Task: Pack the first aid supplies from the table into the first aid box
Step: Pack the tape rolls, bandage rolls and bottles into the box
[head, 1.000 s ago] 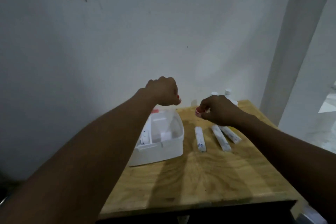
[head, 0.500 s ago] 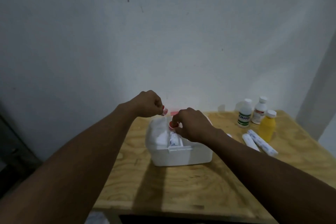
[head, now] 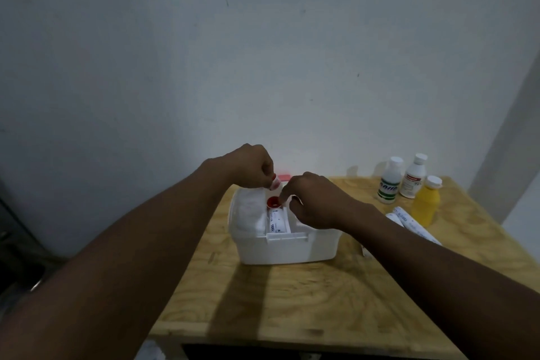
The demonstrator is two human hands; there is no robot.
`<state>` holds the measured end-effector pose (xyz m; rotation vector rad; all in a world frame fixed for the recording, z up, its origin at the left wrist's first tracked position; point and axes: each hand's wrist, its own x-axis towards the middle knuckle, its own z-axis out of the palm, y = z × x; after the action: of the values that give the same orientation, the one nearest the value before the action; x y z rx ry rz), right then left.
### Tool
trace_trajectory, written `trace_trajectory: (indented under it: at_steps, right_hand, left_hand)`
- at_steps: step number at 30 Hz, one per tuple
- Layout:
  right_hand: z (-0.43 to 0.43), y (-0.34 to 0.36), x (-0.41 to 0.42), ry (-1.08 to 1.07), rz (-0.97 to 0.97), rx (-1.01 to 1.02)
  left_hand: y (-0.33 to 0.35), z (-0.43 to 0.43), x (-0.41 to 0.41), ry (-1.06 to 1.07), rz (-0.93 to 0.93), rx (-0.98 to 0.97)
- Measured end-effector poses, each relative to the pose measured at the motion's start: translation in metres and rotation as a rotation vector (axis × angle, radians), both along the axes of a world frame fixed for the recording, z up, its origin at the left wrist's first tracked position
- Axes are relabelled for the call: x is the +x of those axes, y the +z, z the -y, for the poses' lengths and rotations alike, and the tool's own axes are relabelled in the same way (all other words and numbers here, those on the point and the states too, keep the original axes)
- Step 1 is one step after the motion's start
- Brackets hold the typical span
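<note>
Both hands over the open first aid box point(head: 287, 250), centre of frame, on the wooden surface point(head: 336, 295). Left hand point(head: 252, 166) curled closed, pinching a small pale-and-red piece at its fingertips, above the box's far left rim; what the piece is, too small to tell. Right hand point(head: 317, 202) narrowed to a pinch at the red tape roll point(head: 273, 202), which sits inside the box at the far end of a wrapped bandage roll point(head: 279, 221). Whether the fingers are on the roll or just beside it, cannot tell. Bandage roll lies flat in the middle compartment, long axis running from the near wall toward the top of frame, blue print facing up. Tape roll's open core faces upward. White gauze-like padding point(head: 248, 210) fills the left compartment. Waiting in the right of frame: two white bottles point(head: 390, 180), a yellow bottle point(head: 426, 203), and more wrapped rolls point(head: 409, 221) lying diagonally. Risks, as judgement: tape roll perched on the bandage's end could tip or sit proud and block the lid; right forearm passes near the loose rolls and could sweep them off; upright bottles likely too tall standing, so laying them flat is needed.
</note>
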<state>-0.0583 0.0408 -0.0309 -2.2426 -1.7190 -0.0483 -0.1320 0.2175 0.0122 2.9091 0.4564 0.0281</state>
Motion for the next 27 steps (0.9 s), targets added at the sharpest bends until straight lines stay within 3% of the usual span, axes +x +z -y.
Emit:
trace_trajectory:
  at_steps: [8, 12, 18, 22, 27]
  right_hand:
    - [0.020, 0.000, 0.008, -0.054, -0.063, 0.023]
    - [0.019, 0.000, 0.005, -0.052, -0.098, 0.036]
    - [0.031, 0.009, 0.018, -0.113, -0.117, 0.147]
    - [0.065, 0.019, 0.052, -0.278, -0.114, 0.236]
    - [0.118, -0.003, 0.086, -0.484, -0.113, -0.036]
  left_hand:
    - [-0.012, 0.010, 0.010, 0.003, -0.153, 0.170]
    - [-0.019, 0.011, 0.013, 0.014, -0.188, 0.129]
    - [-0.012, 0.016, 0.020, 0.032, -0.086, 0.089]
    - [-0.003, 0.059, 0.042, -0.069, 0.023, 0.035]
    - [-0.015, 0.132, 0.071, -0.268, -0.080, 0.103]
